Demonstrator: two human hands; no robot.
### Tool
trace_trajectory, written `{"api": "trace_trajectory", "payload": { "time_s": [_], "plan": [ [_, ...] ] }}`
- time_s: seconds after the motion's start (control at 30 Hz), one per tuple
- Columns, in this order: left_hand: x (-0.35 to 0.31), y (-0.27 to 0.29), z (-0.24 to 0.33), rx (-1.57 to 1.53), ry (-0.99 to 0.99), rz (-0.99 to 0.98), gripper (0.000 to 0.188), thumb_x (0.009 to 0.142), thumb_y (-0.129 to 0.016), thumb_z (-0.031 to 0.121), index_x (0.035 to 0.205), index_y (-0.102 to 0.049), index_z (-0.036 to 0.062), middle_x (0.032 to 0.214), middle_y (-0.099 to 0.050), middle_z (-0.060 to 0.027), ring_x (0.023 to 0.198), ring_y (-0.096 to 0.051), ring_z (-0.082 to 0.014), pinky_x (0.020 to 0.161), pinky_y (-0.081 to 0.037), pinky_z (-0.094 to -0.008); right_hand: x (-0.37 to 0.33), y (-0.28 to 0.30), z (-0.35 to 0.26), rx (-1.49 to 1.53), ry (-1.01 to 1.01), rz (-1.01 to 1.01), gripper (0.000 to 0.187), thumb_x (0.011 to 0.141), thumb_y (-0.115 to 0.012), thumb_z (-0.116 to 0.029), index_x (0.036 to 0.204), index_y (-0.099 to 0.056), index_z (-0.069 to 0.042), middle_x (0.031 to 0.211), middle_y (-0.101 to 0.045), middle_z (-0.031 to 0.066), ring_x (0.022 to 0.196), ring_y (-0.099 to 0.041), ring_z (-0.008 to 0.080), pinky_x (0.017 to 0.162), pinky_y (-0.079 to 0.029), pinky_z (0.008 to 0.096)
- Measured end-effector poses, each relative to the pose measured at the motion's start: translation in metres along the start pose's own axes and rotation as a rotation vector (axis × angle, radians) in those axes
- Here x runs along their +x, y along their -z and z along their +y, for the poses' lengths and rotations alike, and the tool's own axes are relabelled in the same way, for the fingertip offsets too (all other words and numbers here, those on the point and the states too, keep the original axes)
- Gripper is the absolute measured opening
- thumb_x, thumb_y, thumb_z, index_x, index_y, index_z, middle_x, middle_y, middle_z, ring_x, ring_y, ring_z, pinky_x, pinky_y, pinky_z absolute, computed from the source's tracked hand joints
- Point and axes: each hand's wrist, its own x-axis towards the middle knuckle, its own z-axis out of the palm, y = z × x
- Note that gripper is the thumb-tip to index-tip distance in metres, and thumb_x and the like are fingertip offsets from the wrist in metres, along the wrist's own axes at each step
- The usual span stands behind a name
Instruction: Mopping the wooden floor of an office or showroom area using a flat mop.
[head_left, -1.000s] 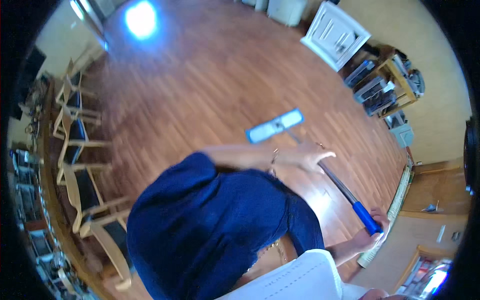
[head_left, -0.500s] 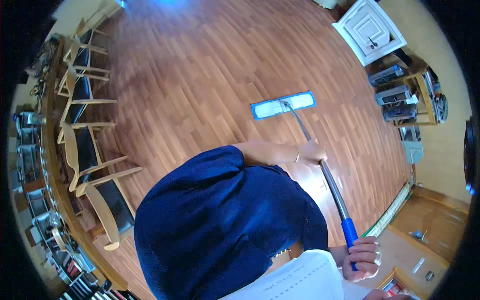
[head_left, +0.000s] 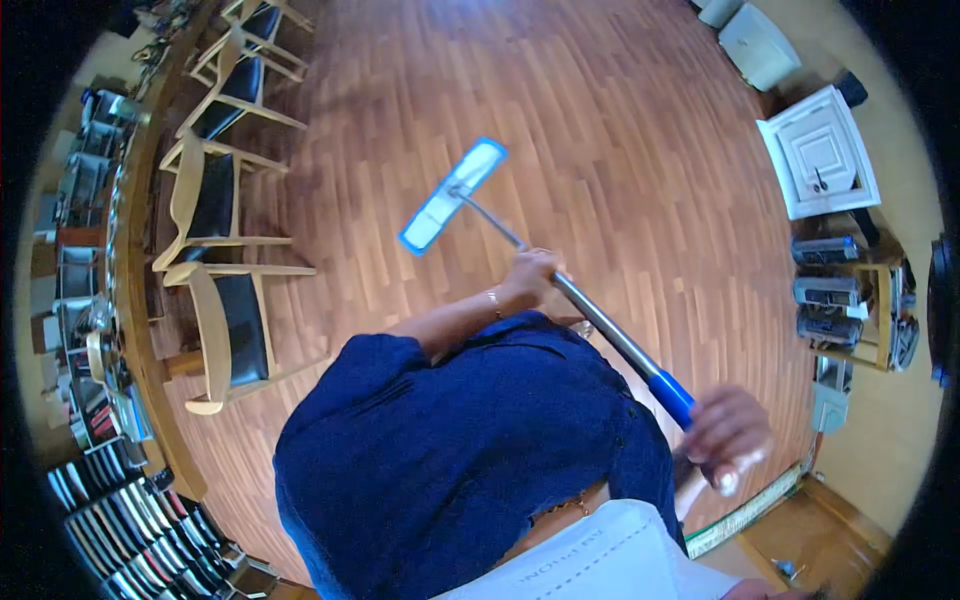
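Evidently, the flat mop (head_left: 452, 195) was held by its pole, the left hand (head_left: 530, 280) clamped midway and the right hand (head_left: 728, 432) closed on the blue grip, its head pressed on the far-left wooden floor (head_left: 620, 130), whose mopped part could not be told.

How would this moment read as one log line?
left hand: grips metal mop pole | right hand: blue handle end | flat blue-edged mop head: wooden floor
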Motion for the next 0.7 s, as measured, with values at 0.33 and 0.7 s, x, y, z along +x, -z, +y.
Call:
{"api": "trace_trajectory", "payload": {
  "time_s": [0.33, 0.7],
  "plan": [
    [-0.079, 0.094, -0.164, 0.299, 0.474, -0.069, 0.027, 0.078, -0.071, 0.030, 0.074, -0.062, 0.0046, 0.081, -0.061, -0.0190, 0.081, -0.060, -0.0378, 0.070, -0.048, -0.0488, 0.042, -0.071, 0.130, 0.031, -0.485, -0.151, 0.018, 0.084, -0.055, -0.013, 0.070, -0.055, -0.001, 0.074, -0.059, 0.0111, 0.094, -0.061, 0.0308, 0.095, -0.039, 0.0457],
    [0.008, -0.001, -0.099, -0.025, 0.316, -0.078, 0.015, 0.076, -0.067, 0.018, 0.070, -0.063, 0.0050, 0.075, -0.061, -0.0164, 0.085, -0.057, -0.0378, 0.076, -0.046, -0.0454, 0.024, -0.002, 0.048, -0.141, -0.558, 0.077, 0.018, 0.082, -0.056, -0.007, 0.064, -0.056, -0.002, 0.071, -0.061, 0.0108, 0.089, -0.063, 0.0304, 0.087, -0.044, 0.0429]
  ]
}}
